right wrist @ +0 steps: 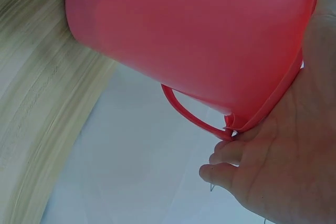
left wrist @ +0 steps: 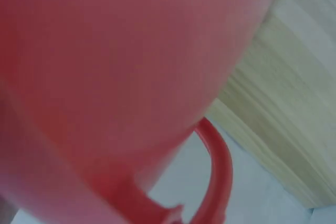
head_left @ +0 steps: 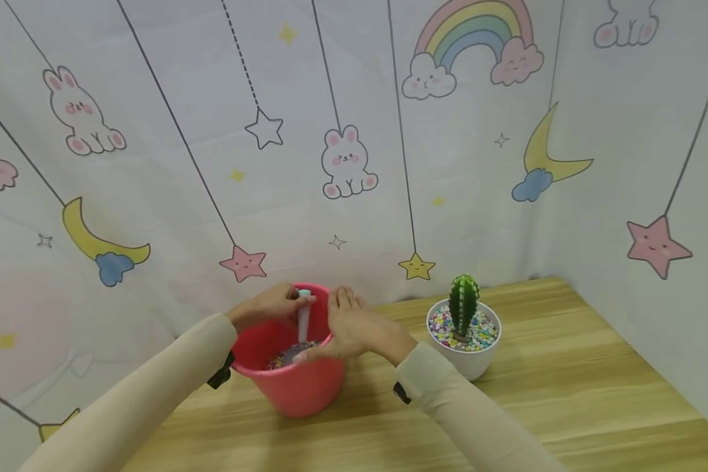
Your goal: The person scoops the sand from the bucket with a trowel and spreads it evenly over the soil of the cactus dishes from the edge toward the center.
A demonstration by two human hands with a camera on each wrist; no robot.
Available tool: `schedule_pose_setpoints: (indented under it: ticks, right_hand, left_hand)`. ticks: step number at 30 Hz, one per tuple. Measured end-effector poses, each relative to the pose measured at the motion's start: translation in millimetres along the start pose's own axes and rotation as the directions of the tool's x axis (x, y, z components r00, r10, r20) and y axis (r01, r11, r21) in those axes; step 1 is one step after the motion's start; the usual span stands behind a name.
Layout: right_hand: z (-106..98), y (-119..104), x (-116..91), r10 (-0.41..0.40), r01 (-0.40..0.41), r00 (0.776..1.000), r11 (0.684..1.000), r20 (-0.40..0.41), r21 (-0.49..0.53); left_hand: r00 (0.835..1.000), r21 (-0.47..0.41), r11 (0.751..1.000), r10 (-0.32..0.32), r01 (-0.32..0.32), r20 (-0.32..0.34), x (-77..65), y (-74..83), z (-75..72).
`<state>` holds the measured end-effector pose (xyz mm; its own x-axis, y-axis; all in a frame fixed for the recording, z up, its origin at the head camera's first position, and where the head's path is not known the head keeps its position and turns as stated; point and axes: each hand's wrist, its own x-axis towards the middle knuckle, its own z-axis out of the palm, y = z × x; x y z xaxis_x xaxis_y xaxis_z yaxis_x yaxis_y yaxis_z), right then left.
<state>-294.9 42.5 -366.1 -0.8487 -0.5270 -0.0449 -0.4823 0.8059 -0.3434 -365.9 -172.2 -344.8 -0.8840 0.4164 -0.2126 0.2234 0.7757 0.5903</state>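
Observation:
A red bucket [head_left: 301,392] stands on the wooden table with small colourful pebbles [head_left: 275,362] in its bottom. My left hand [head_left: 271,305] reaches over the far left of the rim and grips the pale, green-tipped handle of a small shovel [head_left: 303,322]. The shovel stands nearly upright, its grey blade down among the pebbles. At the bucket's right side my right hand [head_left: 356,328] rests on the rim with straight fingers, the thumb stretched over the front of the rim. The right wrist view shows the right palm [right wrist: 289,150] against the rim. The left wrist view holds mostly bucket wall [left wrist: 131,61].
Right of the bucket is a white pot [head_left: 471,362] of multicoloured pebbles with a green cactus [head_left: 463,303] upright in it. A looped red handle [right wrist: 191,117] juts from the bucket's far side. Behind the wooden table [head_left: 572,367] hangs a printed cloth [head_left: 283,196].

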Motion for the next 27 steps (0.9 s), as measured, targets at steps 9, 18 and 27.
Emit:
schedule_pose_setpoints:
  ticks: [9,18,27]
  right_hand:
    - [0.0,-1.0,2.5,0.003,-0.004,1.000,0.999,-0.012,-0.043]
    - [-0.1,1.6,2.7,-0.019,0.019,0.999,1.000,-0.026,-0.002]
    - [3.0,1.7,0.5,-0.016,0.018,0.999,0.998,-0.041,0.052]
  left_hand:
    - [0.994,-0.132,0.991,-0.040,0.026,-0.103,-23.2,2.6,9.7]
    - [0.970,-0.194,0.981,-0.055,0.008,-0.237,-36.1,1.4,18.7]
    - [0.941,-0.340,0.940,-0.131,0.019,-0.311,-41.4,-3.6,28.5]
